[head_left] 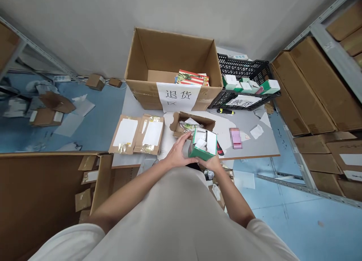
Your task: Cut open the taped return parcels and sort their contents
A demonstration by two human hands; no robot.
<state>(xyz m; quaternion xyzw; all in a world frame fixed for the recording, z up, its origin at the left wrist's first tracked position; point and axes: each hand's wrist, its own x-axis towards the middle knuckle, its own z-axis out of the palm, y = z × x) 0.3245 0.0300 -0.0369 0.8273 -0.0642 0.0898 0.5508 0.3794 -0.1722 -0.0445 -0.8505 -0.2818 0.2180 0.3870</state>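
A small green-and-white carton [204, 152] is held in front of my body, above the table's front edge. White pieces, flaps or contents, show at its top; which they are I cannot tell. My left hand [178, 152] grips its left side, the thumb along the bottom edge. Around its lower right side my right hand [211, 163] is closed, some fingers hidden beneath. Just behind the carton lies an open brown cardboard box [177, 126] with a clear plastic packet [190, 126] and white paper in it. A red-and-black tool [220, 149] is partly hidden beside the carton.
Two taped brown parcels [149, 134] lie left on the table [254, 149]. Behind stand a large carton [141, 97] with a paper sign and a black crate [242, 66] of green-and-white boxes. A yellow-and-black cutter [225, 111] lies before the crate. Shelved cartons [308, 91] flank the right.
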